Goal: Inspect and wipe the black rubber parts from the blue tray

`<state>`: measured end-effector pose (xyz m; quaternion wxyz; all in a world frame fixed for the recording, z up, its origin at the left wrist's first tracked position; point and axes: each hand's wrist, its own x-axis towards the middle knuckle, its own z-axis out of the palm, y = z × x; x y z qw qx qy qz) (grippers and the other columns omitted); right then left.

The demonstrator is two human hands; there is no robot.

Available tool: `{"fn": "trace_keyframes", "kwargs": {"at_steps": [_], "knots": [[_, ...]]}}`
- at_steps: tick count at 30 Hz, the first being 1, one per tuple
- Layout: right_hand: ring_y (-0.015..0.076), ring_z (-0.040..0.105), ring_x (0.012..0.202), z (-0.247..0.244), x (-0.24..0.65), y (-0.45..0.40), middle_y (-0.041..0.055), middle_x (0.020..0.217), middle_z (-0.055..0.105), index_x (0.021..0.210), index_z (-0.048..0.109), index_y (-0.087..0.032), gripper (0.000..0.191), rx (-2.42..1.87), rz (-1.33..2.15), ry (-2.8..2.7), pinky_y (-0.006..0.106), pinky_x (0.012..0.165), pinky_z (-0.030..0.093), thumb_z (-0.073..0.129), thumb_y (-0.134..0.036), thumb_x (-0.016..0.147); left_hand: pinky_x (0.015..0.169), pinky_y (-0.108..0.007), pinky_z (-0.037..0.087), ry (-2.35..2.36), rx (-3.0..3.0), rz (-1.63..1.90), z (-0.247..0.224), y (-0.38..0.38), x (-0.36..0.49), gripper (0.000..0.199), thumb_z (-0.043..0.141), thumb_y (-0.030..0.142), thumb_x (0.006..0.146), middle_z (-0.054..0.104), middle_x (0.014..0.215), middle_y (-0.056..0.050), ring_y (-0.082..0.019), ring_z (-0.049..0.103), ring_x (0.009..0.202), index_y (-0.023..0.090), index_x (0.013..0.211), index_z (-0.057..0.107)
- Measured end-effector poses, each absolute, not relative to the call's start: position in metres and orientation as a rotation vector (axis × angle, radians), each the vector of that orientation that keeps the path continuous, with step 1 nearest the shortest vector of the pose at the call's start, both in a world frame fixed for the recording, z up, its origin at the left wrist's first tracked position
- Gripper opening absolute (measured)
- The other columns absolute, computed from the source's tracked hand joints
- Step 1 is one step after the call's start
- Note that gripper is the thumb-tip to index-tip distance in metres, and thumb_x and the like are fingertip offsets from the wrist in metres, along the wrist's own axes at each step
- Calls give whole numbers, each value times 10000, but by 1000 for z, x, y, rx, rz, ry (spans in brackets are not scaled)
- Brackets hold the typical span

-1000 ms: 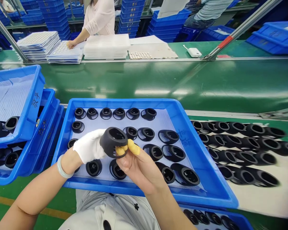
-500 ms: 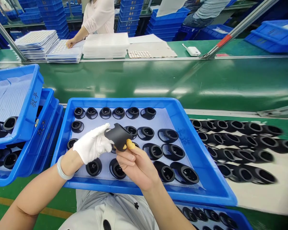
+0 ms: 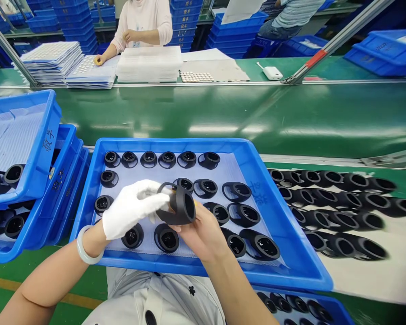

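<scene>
A black hollow part (image 3: 176, 211) is held up over the blue tray (image 3: 287, 253), its round opening turned to the right. My left hand (image 3: 130, 207), in a white glove, grips its left side with fingers reaching into the part's side opening. My right hand (image 3: 201, 230) holds it from the right and below; its fingertips are partly hidden behind the part. Rows of similar black parts (image 3: 238, 192) with glossy insides lie beneath on the tray's white liner.
More black parts (image 3: 353, 180) stand in rows on a pale sheet at right. Stacked blue trays (image 3: 30, 194) are at left, another tray (image 3: 338, 307) below. Across the green bench, a person (image 3: 147, 22) handles small items beside stacked sheets (image 3: 149, 65).
The black part has been turned so its round opening shows. My left fingers have moved over and into its side, and my right hand has shifted slightly. The person opposite has moved upright.
</scene>
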<state>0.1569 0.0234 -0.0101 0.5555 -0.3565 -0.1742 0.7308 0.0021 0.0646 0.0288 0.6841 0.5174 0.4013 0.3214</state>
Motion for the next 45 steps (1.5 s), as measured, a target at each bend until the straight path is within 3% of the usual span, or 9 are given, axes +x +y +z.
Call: {"fn": "trace_keyframes", "kwargs": {"at_steps": [3,6,12,22,27,32,39,42,45], "knots": [[144,467,638,-7,163,20,17,745,555,934,690,-228,194,-993,1424,-648,256,544,415,660,-364,799,753,-264,516,1050,1378,818,29,64,3,172,660,296,770,703,917,-32,-172,641,830,193,902,697],[164,472,672,-8,168,14,16,780,556,982,698,-297,178,-1025,1193,-897,290,602,422,643,-388,839,882,-274,473,1105,1566,879,29,65,3,179,585,263,815,703,956,-25,-181,615,923,212,913,726],[172,484,704,-13,167,8,36,866,556,979,705,-308,143,-992,1147,-1016,303,583,409,645,-324,850,844,-258,479,1129,1579,907,29,68,1,239,542,244,822,692,999,-29,-180,600,934,220,967,730],[142,486,597,0,163,7,16,711,541,917,715,-263,132,-932,1290,-949,301,546,426,640,-351,854,940,-277,445,1116,1429,840,24,71,-1,230,572,309,823,705,1059,-24,-200,598,1025,202,953,730],[136,464,503,13,158,11,1,570,520,865,699,-199,227,-907,1497,-737,290,472,422,690,-410,783,858,-281,489,1148,1263,826,24,74,1,168,633,306,768,725,963,-31,-210,633,941,190,852,722],[137,483,512,8,158,15,-5,580,528,937,680,-191,243,-968,1491,-729,289,492,438,647,-397,813,559,-244,474,1161,1147,844,28,75,2,96,623,221,752,647,610,-25,-185,613,640,175,723,702],[206,565,830,-2,160,17,94,1071,574,1346,448,-244,551,-1344,721,-1409,390,781,494,631,-383,846,391,-219,372,1167,1012,882,27,76,2,93,620,232,771,592,494,3,-112,472,371,156,738,662],[289,545,978,-3,160,22,150,1130,546,1391,401,-208,653,-1361,393,-1760,462,839,475,659,-392,820,392,-216,378,1202,1014,880,27,77,4,92,605,231,788,554,463,27,-103,463,351,157,742,633],[321,536,1054,-6,165,34,168,1161,556,1370,426,-182,611,-1378,357,-1880,498,892,454,620,-411,838,407,-221,396,1223,1058,869,25,78,5,117,581,258,810,581,551,20,-100,486,382,154,805,635]]}}
